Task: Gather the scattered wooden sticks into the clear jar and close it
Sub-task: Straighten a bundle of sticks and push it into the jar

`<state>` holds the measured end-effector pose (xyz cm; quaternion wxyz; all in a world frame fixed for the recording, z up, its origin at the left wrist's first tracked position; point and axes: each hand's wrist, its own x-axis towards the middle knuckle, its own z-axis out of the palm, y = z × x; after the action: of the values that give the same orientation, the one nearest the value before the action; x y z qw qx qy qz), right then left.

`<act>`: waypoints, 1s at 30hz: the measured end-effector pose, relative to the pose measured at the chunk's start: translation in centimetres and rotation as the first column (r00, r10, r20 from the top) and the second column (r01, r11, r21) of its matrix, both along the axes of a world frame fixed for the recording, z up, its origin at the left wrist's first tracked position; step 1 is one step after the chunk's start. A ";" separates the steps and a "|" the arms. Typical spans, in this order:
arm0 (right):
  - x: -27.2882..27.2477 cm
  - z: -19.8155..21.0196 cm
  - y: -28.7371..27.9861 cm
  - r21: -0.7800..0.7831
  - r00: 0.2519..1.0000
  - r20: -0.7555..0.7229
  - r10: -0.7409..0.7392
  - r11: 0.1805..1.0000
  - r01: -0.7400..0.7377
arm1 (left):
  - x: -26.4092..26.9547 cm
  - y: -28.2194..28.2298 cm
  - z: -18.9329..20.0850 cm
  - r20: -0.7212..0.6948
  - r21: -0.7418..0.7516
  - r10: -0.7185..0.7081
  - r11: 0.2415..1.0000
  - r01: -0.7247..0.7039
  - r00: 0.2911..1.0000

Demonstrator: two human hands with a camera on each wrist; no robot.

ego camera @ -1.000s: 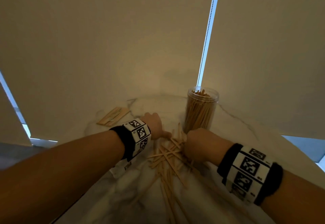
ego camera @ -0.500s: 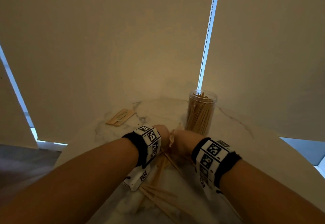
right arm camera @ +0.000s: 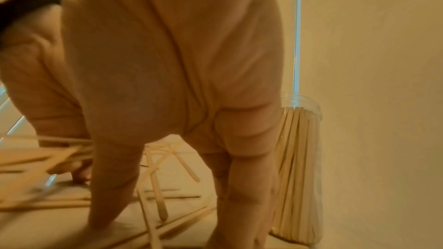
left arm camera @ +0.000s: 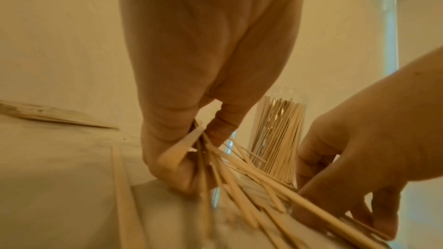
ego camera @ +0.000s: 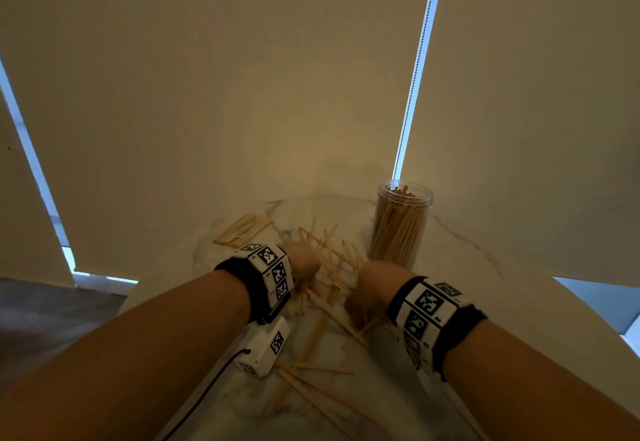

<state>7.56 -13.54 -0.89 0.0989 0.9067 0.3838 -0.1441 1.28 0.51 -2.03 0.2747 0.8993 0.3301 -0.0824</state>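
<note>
A clear jar [ego camera: 401, 229] stands upright and uncapped at the back right of the table, packed with wooden sticks. Loose sticks [ego camera: 334, 267] lie crossed between my hands, and more sticks [ego camera: 311, 378] lie nearer me. My left hand [ego camera: 302, 263] grips a fanned bundle of sticks [left arm camera: 215, 160] low over the table. My right hand [ego camera: 376, 284] is just in front of the jar. Its thumb and fingers [right arm camera: 244, 186] reach down, spread, and its fingertips rest on sticks that lie flat.
A small stack of flat wooden pieces [ego camera: 242, 230] lies at the back left of the marble table [ego camera: 502, 302]. Pale roller blinds hang close behind the table. A white tagged box [ego camera: 265, 350] with a black cable hangs under my left wrist.
Half a second ago my two hands were pressed together over the pile. They have drawn apart, the left holding a bundle, and the sticks between them are fanned out.
</note>
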 end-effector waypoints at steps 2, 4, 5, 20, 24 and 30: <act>-0.1 0.0 0.0 -0.006 1.000 -0.002 0.021 1.000 -0.021 | 0.2 0.5 -1.0 0.072 -0.203 0.045 0.979 -0.029 0.996; -0.2 0.1 0.2 0.011 0.998 -0.003 0.059 0.998 -0.059 | 0.3 0.3 -1.4 0.158 -0.438 0.210 0.891 -0.122 0.965; -0.3 0.1 0.3 0.036 0.998 -0.007 0.069 0.997 -0.069 | 0.3 0.1 -1.2 0.189 -0.513 0.289 0.844 -0.156 0.938; 0.2 0.5 -0.3 -0.021 0.998 0.019 0.064 0.998 -0.064 | 1.0 -0.4 0.3 0.379 -0.689 0.521 0.711 -0.143 0.765; 0.3 0.4 -0.7 -0.010 0.998 0.011 0.061 0.998 -0.061 | 1.1 -0.4 -0.5 0.438 -0.588 0.420 0.803 -0.100 0.795; 1.2 0.4 -1.6 0.104 0.999 -0.004 -0.036 0.994 0.037 | 1.1 -0.4 -0.2 0.467 -0.557 0.459 0.816 -0.152 0.756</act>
<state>8.71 -15.12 -0.53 0.0487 0.9173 0.3742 -0.1268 2.34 0.15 -2.23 0.5890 0.7119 0.3455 0.1640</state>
